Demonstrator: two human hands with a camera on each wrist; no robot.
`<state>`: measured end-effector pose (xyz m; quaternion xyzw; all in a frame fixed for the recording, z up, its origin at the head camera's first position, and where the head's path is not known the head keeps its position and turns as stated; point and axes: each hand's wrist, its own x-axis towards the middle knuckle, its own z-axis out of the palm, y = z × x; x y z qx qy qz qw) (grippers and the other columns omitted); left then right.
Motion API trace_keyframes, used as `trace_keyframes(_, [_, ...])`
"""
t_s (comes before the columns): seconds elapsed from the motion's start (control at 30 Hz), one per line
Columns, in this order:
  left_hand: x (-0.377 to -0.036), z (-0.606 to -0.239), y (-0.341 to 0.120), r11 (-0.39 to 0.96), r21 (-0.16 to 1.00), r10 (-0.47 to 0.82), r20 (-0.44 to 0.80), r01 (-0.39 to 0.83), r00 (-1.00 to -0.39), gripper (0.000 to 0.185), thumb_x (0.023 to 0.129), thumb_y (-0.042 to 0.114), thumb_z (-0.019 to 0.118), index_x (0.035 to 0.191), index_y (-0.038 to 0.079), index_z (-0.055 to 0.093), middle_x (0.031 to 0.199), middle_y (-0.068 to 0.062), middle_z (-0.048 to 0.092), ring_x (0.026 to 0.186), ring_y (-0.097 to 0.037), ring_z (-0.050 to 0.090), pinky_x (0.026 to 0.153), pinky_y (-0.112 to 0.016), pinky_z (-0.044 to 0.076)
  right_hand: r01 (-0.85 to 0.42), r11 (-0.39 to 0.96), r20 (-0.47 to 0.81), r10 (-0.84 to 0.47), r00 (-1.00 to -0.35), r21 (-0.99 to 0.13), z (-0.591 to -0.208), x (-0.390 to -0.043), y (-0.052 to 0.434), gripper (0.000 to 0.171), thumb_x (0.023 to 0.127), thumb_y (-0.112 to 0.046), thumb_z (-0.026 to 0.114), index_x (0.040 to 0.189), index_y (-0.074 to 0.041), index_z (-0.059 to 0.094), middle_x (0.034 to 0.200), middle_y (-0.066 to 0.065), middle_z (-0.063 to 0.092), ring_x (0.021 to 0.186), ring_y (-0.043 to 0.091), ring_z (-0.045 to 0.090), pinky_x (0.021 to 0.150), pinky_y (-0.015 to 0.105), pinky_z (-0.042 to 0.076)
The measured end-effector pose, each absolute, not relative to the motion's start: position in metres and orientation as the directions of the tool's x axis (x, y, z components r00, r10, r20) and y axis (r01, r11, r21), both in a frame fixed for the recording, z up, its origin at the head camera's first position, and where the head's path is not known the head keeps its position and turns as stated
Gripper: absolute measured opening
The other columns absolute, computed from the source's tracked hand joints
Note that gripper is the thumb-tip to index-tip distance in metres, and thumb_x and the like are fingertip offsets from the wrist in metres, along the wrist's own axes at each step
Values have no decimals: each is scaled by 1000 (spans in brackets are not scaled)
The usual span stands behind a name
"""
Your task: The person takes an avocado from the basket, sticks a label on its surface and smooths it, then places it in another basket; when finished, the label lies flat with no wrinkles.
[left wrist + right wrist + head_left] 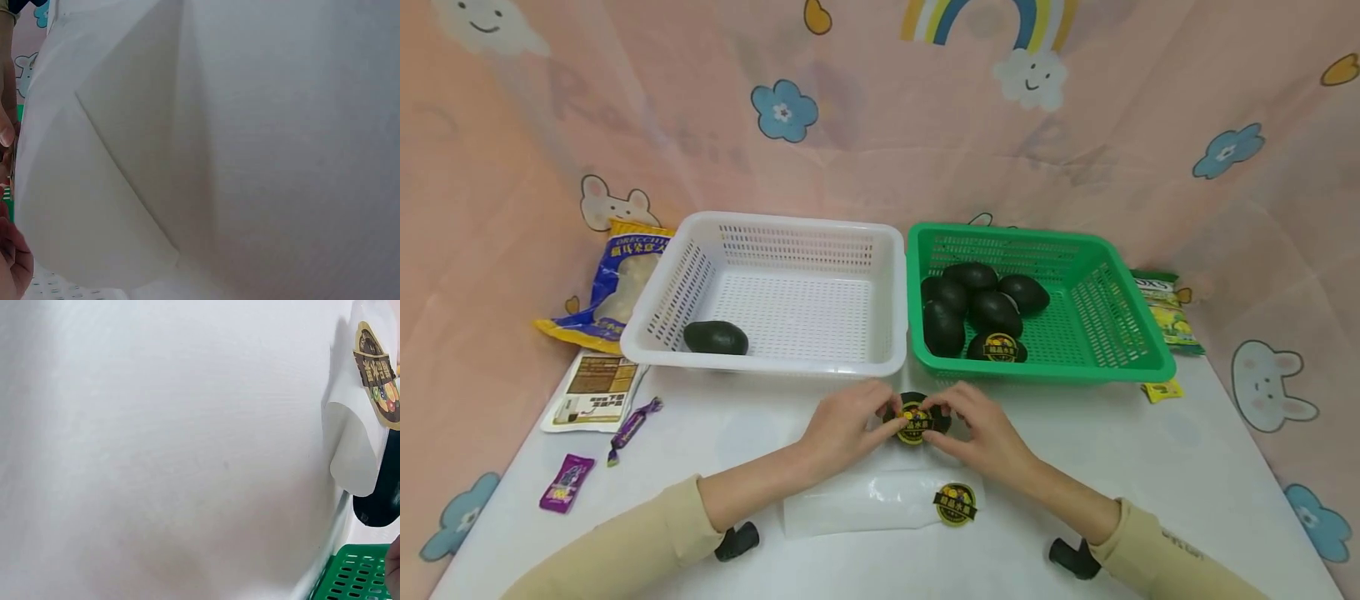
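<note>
In the head view a dark avocado (945, 422) lies on the table in front of the baskets, a round black-and-gold sticker (916, 427) on its top. My left hand (850, 423) holds the avocado from the left, thumb and fingertips at the sticker's edge. From the right my right hand (988, 432) grips it likewise, thumb low and forefinger high beside the sticker. Nearer me lies a glossy white backing strip (865, 504) with another such sticker (956, 505) at its right end. The right wrist view shows that strip's curled end (355, 450) and a dark avocado (378, 506).
A white basket (767, 367) holds one avocado (716, 337). Beside it, a green basket (1105, 372) contains several, one bearing a sticker (1001, 347). Snack packets (625, 283) and purple-wrapped sweets (567, 483) lie left; a green packet (1172, 312) and a yellow one (1162, 391) lie right.
</note>
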<state>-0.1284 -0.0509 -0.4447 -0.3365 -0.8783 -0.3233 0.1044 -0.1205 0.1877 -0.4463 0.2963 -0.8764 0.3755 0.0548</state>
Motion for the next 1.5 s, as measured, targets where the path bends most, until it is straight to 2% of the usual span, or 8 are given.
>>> trace_keyframes(0.13, [-132, -446, -52, 540, 382, 594, 459, 750, -661, 33, 86, 33, 75, 118, 24, 70, 80, 4, 53, 64, -6, 42, 50, -16, 32, -561, 543, 312, -485, -817, -624, -446, -123, 189, 36, 80, -19, 82, 113, -23, 67, 98, -8, 57, 85, 18, 52, 64, 33, 47])
trace_keyframes(0.33, [-133, -448, -52, 556, 478, 575, 370, 680, -730, 40, 83, 31, 79, 121, 24, 69, 90, 3, 59, 72, -9, 48, 54, -19, 39, -441, 549, 220, -422, -879, -710, -445, -123, 195, 28, 84, -22, 78, 110, -25, 68, 102, -8, 59, 83, 24, 52, 68, 31, 47])
trace_keyframes(0.47, [-128, -455, -52, 522, 642, 540, 261, 562, -800, 61, 80, 30, 82, 135, 17, 58, 118, -5, 56, 101, -17, 51, 79, -32, 49, -215, 504, 59, -306, -950, -837, -437, -120, 202, 24, 90, -25, 72, 112, -17, 69, 104, 0, 64, 85, 23, 54, 70, 27, 48])
trace_keyframes(0.57, [-125, -460, -53, 480, 736, 521, 199, 478, -830, 79, 77, 28, 84, 143, 10, 45, 138, -12, 43, 124, -26, 41, 99, -44, 42, 13, 396, -103, -207, -973, -918, -429, -120, 207, 35, 93, -27, 69, 120, -6, 65, 109, 10, 66, 90, 23, 56, 74, 29, 50])
trace_keyframes(0.8, [-140, -464, -46, 416, 694, 620, 257, 588, -741, 74, 74, 23, 87, 139, 15, 51, 138, -6, 51, 126, -21, 46, 102, -40, 42, 360, 56, -364, -74, -928, -931, -417, -131, 207, 44, 94, -32, 66, 124, 1, 60, 114, 5, 66, 99, 19, 57, 84, 30, 48])
trace_keyframes(1.1, [-133, -420, -34, 197, 759, 712, 325, 620, -623, 65, 71, 24, 89, 127, 16, 59, 119, 5, 61, 107, -7, 56, 86, -22, 50, 413, -78, -412, -25, -911, -907, -416, -138, 205, 19, 94, -30, 67, 93, -12, 73, 94, -2, 71, 87, 11, 60, 74, 24, 46])
trace_keyframes(1.27, [-173, -370, -4, 290, 737, 618, 342, 610, -708, 63, 71, 30, 89, 126, 15, 60, 116, 3, 62, 105, -10, 55, 84, -28, 50, 388, -84, -388, -16, -921, -918, -417, -138, 207, 17, 98, -18, 59, 84, -14, 69, 83, -5, 66, 82, 9, 57, 74, 22, 47])
trace_keyframes(1.5, [-213, -364, 30, 519, 736, 547, 105, 435, -830, 80, 87, 42, 72, 148, 7, 36, 144, -13, 40, 128, -24, 45, 102, -37, 42, 383, -32, -382, -44, -923, -923, -421, -137, 206, 24, 94, -32, 67, 89, -9, 73, 89, -3, 69, 87, 15, 56, 77, 27, 47])
